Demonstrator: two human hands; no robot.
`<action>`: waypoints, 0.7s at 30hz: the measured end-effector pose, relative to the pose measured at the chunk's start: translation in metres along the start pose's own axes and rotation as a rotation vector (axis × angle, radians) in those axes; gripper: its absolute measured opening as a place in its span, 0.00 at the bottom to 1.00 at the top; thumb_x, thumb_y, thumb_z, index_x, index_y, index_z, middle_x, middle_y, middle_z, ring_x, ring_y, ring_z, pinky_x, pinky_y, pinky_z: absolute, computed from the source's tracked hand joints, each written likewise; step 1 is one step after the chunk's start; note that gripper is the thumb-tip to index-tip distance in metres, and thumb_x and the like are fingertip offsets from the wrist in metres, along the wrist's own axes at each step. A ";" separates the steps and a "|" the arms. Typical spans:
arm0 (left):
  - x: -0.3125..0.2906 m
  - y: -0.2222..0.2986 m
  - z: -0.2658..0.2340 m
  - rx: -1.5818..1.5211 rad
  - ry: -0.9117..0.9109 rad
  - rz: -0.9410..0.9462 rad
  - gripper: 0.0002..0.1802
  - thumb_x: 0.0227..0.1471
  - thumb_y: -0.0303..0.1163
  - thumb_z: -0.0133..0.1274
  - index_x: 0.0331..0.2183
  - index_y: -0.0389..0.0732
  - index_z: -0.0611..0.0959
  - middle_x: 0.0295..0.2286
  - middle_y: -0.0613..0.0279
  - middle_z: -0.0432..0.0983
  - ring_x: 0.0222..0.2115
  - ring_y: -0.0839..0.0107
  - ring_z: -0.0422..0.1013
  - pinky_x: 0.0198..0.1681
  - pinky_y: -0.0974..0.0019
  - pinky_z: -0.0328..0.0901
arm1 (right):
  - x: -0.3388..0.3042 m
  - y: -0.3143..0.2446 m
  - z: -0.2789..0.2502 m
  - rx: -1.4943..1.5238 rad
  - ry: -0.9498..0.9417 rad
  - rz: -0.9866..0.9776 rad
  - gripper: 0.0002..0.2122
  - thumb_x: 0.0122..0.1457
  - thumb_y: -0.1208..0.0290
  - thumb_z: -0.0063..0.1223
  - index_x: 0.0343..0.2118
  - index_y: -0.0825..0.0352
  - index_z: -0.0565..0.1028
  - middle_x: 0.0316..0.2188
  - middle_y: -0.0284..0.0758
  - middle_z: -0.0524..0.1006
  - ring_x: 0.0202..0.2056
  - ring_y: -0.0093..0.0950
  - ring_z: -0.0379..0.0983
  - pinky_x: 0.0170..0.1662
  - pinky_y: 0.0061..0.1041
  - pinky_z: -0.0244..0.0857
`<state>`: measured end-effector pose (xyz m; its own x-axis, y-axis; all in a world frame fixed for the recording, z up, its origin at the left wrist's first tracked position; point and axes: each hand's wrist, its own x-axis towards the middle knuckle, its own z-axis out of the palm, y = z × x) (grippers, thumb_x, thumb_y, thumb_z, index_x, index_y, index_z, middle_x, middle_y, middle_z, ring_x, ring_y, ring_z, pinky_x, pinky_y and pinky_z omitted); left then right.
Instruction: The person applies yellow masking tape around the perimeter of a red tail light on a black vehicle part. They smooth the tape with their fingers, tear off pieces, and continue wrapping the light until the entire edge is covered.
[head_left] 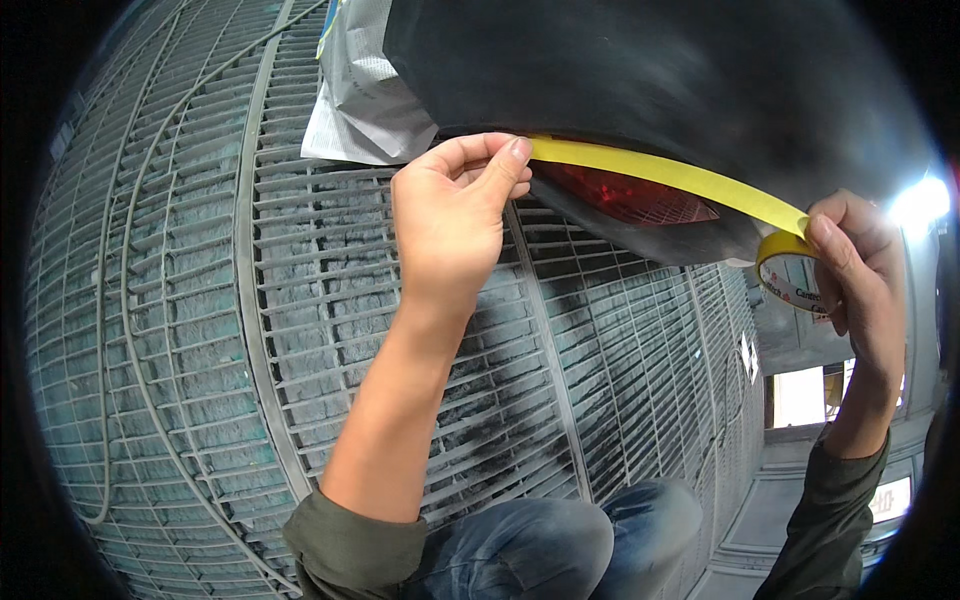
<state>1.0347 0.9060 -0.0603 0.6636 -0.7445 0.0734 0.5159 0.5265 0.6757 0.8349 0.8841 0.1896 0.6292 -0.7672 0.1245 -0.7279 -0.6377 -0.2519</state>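
A strip of yellow masking tape [665, 174] stretches between my two hands. My left hand [460, 200] pinches its free end between thumb and fingertips, close to the dark panel's lower edge. At the other end, my right hand [860, 265] grips the tape roll [788, 272], thumb pressed where the strip leaves the roll. Just behind and below the strip is a red vehicle light [630, 195], set into a dark grey body panel [640, 70]. The strip covers part of the light's upper edge; whether it sticks there I cannot tell.
Printed masking paper [360, 90] hangs off the panel's left side. Below is a metal floor grating [330, 270] with a hose or cable [130, 330] lying along its left. My knees [540, 545] are bent at the bottom. A bright lamp [920, 203] shines at the right.
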 end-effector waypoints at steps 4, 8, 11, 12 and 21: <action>0.001 -0.001 0.004 0.009 0.025 -0.003 0.11 0.57 0.29 0.63 0.36 0.29 0.85 0.29 0.60 0.82 0.29 0.78 0.76 0.35 0.75 0.72 | 0.003 0.001 0.000 -0.005 0.035 0.001 0.17 0.65 0.54 0.56 0.32 0.67 0.78 0.14 0.24 0.69 0.10 0.09 0.55 0.12 0.10 0.44; 0.001 -0.001 0.003 -0.017 0.025 0.009 0.12 0.57 0.29 0.63 0.36 0.29 0.84 0.29 0.60 0.82 0.29 0.78 0.76 0.35 0.75 0.72 | 0.003 0.001 0.004 0.017 0.094 0.017 0.16 0.65 0.55 0.57 0.32 0.66 0.77 0.14 0.23 0.68 0.10 0.08 0.54 0.12 0.10 0.44; 0.000 0.000 0.001 -0.011 0.011 0.009 0.11 0.57 0.29 0.63 0.36 0.28 0.84 0.29 0.60 0.81 0.29 0.78 0.76 0.35 0.75 0.72 | -0.001 -0.001 0.005 -0.001 0.087 -0.026 0.15 0.65 0.57 0.57 0.31 0.66 0.77 0.14 0.22 0.68 0.10 0.08 0.54 0.12 0.10 0.43; 0.000 0.000 0.001 -0.019 0.010 0.013 0.11 0.57 0.29 0.63 0.36 0.28 0.84 0.29 0.59 0.81 0.29 0.78 0.76 0.35 0.75 0.72 | -0.003 -0.003 0.006 0.010 0.072 -0.029 0.14 0.65 0.58 0.56 0.31 0.66 0.77 0.14 0.22 0.68 0.10 0.08 0.54 0.12 0.10 0.43; 0.002 -0.003 0.003 -0.024 0.041 0.022 0.11 0.58 0.28 0.62 0.37 0.27 0.84 0.29 0.59 0.81 0.28 0.77 0.76 0.35 0.74 0.74 | -0.012 -0.014 0.017 0.077 0.051 -0.044 0.13 0.65 0.61 0.57 0.30 0.67 0.76 0.14 0.23 0.69 0.10 0.08 0.55 0.13 0.11 0.45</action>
<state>1.0328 0.9017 -0.0596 0.6961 -0.7156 0.0573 0.5139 0.5524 0.6563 0.8419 0.9030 0.1757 0.6437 -0.7424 0.1857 -0.6754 -0.6652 -0.3183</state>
